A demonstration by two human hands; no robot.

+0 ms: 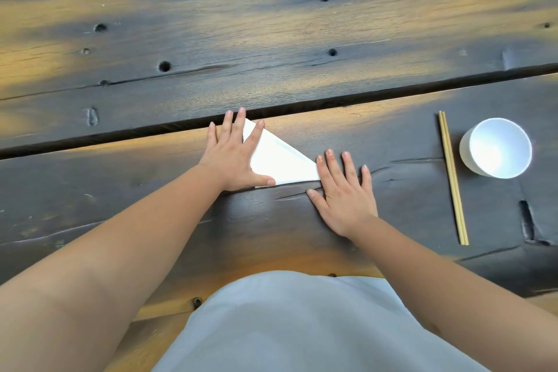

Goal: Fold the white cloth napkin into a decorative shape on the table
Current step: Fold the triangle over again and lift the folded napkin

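Observation:
The white cloth napkin (279,160) lies flat on the dark wooden table (271,54), folded into a triangle with its point to the right. My left hand (234,154) rests flat on the napkin's left part, fingers spread, covering that side. My right hand (344,193) lies palm down on the table just right of the napkin, its index fingertip touching the napkin's right tip. Neither hand grips anything.
A pair of wooden chopsticks (453,178) lies lengthwise to the right. A white bowl (496,146) stands beyond them at the far right. A gap between planks (332,101) runs across the table just behind the napkin. My light-clothed torso fills the bottom.

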